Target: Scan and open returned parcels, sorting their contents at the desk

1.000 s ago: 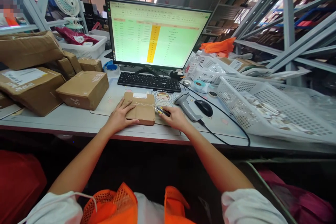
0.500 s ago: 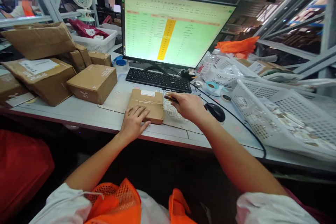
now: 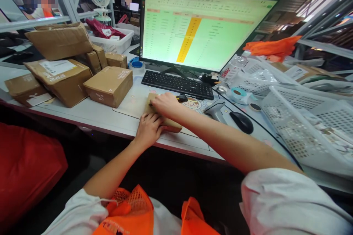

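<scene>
A flat cardboard box [image 3: 173,126] lies on the desk in front of me, mostly covered by my hands and right forearm. Resting on its near left part is my left hand [image 3: 149,128], fingers laid over the top and thumb stretched out to the right. My right hand [image 3: 165,104] has its fingers closed over the box's far left part. From behind that hand sticks out the black and yellow end of a utility knife [image 3: 182,98]; its blade is hidden beneath the fingers.
Behind the box are a keyboard [image 3: 178,84] and a monitor [image 3: 204,33]. A scanner [image 3: 216,110] and a mouse [image 3: 241,122] lie to the right, beside a white plastic basket [image 3: 286,125]. Several cardboard boxes [image 3: 109,86] are stacked on the left. Tape rolls [image 3: 136,64] stand near the monitor.
My right hand has moved left with the utility knife, from the box's right side to its far left part. My left hand stays on the box. The view has shifted left.
</scene>
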{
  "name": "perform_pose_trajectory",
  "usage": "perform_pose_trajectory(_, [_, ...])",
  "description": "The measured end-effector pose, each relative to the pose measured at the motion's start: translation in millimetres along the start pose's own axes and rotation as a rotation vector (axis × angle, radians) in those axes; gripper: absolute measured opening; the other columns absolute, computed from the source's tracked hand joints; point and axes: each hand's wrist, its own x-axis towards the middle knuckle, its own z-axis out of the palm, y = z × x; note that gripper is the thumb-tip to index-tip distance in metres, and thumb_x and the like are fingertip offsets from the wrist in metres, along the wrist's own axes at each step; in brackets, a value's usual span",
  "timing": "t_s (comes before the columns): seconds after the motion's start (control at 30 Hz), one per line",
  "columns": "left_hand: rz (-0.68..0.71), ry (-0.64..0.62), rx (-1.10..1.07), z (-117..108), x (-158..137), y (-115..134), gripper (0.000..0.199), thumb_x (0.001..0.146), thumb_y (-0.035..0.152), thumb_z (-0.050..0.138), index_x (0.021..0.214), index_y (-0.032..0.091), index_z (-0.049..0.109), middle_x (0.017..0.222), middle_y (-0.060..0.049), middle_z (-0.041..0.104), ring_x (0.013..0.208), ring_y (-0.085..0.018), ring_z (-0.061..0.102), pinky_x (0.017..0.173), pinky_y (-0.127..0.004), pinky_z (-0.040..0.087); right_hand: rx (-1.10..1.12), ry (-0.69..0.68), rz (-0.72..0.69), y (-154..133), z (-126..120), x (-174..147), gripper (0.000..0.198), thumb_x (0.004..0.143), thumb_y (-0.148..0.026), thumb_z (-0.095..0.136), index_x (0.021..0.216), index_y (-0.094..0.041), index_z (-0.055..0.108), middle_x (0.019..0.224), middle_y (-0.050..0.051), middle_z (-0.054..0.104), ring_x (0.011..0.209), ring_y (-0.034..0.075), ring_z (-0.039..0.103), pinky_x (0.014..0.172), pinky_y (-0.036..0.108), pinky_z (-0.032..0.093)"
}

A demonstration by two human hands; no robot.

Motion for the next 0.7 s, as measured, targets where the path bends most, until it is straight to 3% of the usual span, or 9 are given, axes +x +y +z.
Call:
perform_pose_trajectory(0.2, [-0.002,0.058,-0.037,1.1,-2.8,1.4,0.03,0.103,0.034,0.067,0.132,0.025,0.068,0.14,-0.003,0.071,0.134,-0.024,0.06,0.113,-0.046,0.036,-0.043,-0.147,0.21,38.0,19.0,-60.3,0.032,0.101,-0.008,0.046,0.112,-0.011,0.076,0.109,0.022,0.076,0.109,0.033,0.074,0.08,0.037,0.05])
perform_pose_trajectory(0.3, [0.004,0.054,-0.042,1.1,-2.9,1.9,0.028,0.103,0.034,0.067,0.129,0.024,0.069,0.138,-0.003,0.071,0.134,-0.024,0.061,0.113,-0.046,0.035,-0.035,-0.237,0.412,67.0,47.6,-94.9,0.035,0.096,-0.002,0.046,0.114,-0.013,0.075,0.106,0.021,0.076,0.105,0.034,0.074,0.078,0.037,0.05])
perform_pose_trajectory(0.4, [0.002,0.053,-0.035,0.4,-2.4,2.2,0.026,0.103,0.033,0.067,0.128,0.023,0.07,0.138,-0.004,0.072,0.133,-0.025,0.062,0.112,-0.047,0.036,0.078,-0.258,0.53,86.6,87.8,-117.9,0.033,0.1,-0.013,0.05,0.127,-0.014,0.069,0.117,0.021,0.074,0.108,0.036,0.072,0.081,0.039,0.051])
perform_pose_trajectory(0.53, [0.004,0.036,-0.03,-0.8,-2.5,2.0,0.027,0.103,0.032,0.067,0.128,0.023,0.071,0.137,-0.005,0.072,0.133,-0.026,0.062,0.111,-0.048,0.038,0.215,-0.125,0.516,94.2,125.0,-127.2,0.038,0.104,-0.031,0.054,0.133,-0.009,0.065,0.134,0.023,0.066,0.122,0.038,0.065,0.097,0.045,0.05])
perform_pose_trajectory(0.7, [-0.011,0.015,-0.025,-2.6,-2.8,3.1,0.029,0.102,0.032,0.067,0.129,0.024,0.072,0.138,-0.008,0.071,0.134,-0.028,0.061,0.112,-0.049,0.039,0.393,0.329,0.371,83.8,113.0,-83.8,0.056,0.101,-0.036,0.064,0.149,-0.01,0.057,0.147,0.021,0.058,0.135,0.035,0.056,0.115,0.047,0.044])
